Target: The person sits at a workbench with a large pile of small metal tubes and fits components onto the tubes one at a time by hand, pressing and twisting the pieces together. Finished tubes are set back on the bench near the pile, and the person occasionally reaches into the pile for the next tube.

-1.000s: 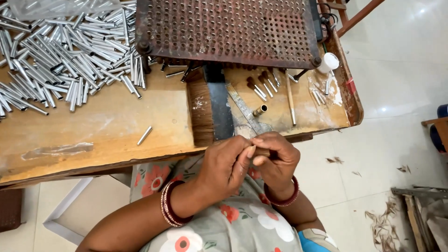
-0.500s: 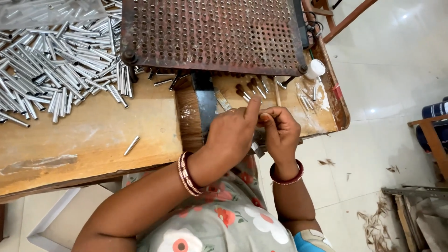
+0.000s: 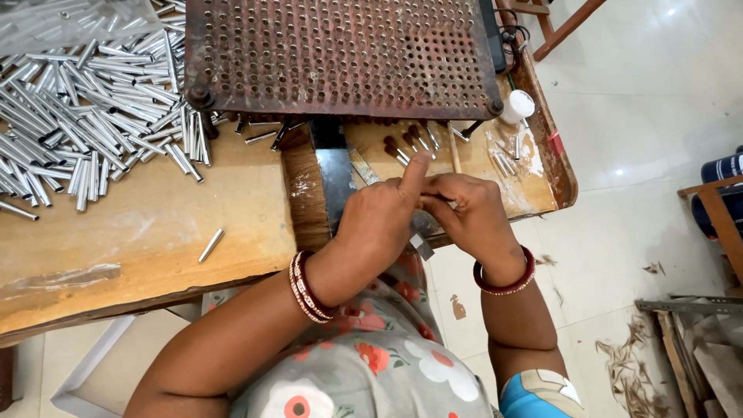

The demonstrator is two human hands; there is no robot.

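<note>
- A wooden desk (image 3: 116, 240) carries a rusty perforated metal plate (image 3: 340, 54) along its far edge.
- Left of the plate lies a heap of silver tubes (image 3: 85, 116).
- Since a second ago both hands have risen from the near desk edge toward the plate, suggesting assembly continues.
- The left hand (image 3: 383, 220) and right hand (image 3: 464, 217), touching just below the plate, pinch a small tube-like piece (image 3: 451, 204), mostly hidden, left index finger raised.

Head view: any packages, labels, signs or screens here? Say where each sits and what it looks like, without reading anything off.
Clear plastic bag: top left corner of the wooden table, crumpled and see-through, lying over the heap of silver metal tubes.
Small white jar: right end of the table, beside the rusty perforated plate, round, no label visible.
No signs or screens in view.
</note>
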